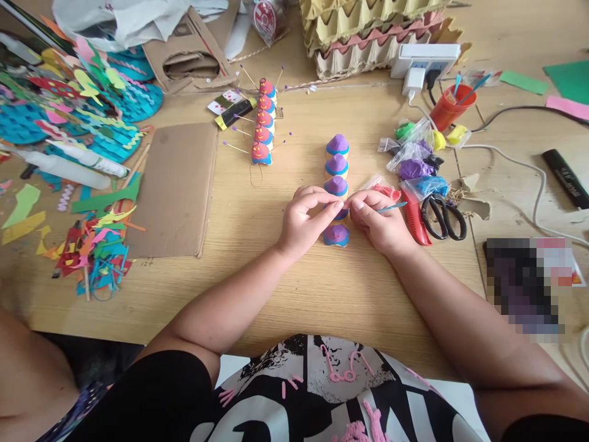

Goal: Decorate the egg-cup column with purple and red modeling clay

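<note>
In front of me lies an egg-carton strip [336,183] topped with purple clay caps over blue bands. My left hand [307,220] is over its lower part, thumb and forefinger pinched together on something too small to make out. Touching those fingertips is my right hand [378,222], its fingers closed round a thin blue modelling tool [392,207] whose end sticks out to the right. Both hands hide part of the strip. Farther back stands a second strip [263,126] with red faces, blue edges and purple-tipped sticks poking out at the sides.
Scissors [444,216], bagged clay [416,167] and an orange cup [448,107] are on the right. Egg trays [368,43] and a power strip [426,59] stand behind. On the left are flat cardboard [172,190], paper scraps [99,245] and glue bottles [59,166].
</note>
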Action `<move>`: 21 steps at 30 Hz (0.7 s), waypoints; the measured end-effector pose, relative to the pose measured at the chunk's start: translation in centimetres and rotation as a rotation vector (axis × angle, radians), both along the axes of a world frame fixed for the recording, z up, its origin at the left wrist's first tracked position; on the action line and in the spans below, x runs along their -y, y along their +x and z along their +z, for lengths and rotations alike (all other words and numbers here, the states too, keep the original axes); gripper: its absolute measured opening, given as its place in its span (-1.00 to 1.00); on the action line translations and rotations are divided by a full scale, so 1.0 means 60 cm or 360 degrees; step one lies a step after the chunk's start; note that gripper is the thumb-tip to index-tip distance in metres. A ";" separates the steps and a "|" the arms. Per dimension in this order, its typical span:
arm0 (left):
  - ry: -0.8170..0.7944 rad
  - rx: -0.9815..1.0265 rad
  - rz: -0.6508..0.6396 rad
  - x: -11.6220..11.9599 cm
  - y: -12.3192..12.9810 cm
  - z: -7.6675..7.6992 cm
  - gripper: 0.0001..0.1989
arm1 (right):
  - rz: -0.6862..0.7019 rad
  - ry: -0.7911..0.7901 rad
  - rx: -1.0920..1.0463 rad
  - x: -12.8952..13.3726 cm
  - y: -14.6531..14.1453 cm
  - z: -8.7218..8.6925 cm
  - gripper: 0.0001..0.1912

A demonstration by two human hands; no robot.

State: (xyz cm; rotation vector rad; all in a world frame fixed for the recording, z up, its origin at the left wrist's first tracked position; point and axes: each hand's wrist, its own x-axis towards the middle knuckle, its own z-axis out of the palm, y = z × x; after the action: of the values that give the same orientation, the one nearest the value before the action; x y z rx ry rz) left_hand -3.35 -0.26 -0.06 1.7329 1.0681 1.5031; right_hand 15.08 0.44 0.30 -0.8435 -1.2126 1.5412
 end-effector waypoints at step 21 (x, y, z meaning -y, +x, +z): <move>-0.0057 -0.0071 -0.0020 0.002 0.000 0.003 -0.72 | -0.0070 0.0029 0.0078 0.000 -0.010 0.020 -0.56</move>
State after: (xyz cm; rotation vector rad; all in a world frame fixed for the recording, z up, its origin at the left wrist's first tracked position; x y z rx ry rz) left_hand -3.32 -0.39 0.14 1.7527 1.0979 1.4358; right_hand 14.49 0.42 1.50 -0.8946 -1.2336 1.4796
